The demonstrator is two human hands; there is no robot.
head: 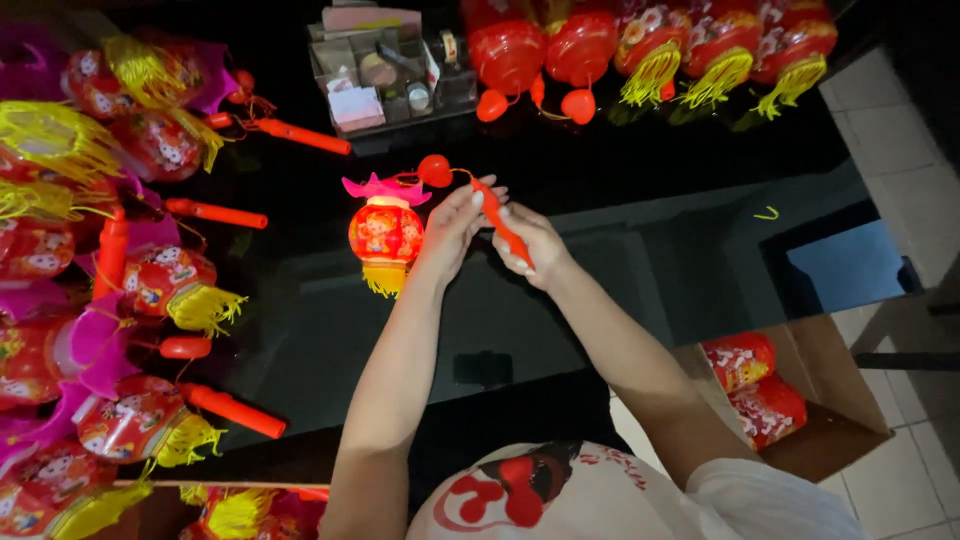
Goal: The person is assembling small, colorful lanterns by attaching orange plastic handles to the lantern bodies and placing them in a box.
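Observation:
Both my hands hold one orange-red stick handle (505, 228) over a black glossy table (640, 260). My left hand (452, 226) pinches its upper end; my right hand (528, 243) wraps the lower part. From the stick's top, by a red heart-shaped piece (435, 170), hangs a lit round red lantern (386, 232) with a pink petal cap and yellow fringe, just left of my left hand.
Many red lanterns with yellow tassels and orange sticks are piled along the left (120, 300). More red lanterns (650, 45) line the far edge. A clear organiser box (385, 75) stands at the back. A cardboard box (800, 400) with lanterns sits on the floor at right.

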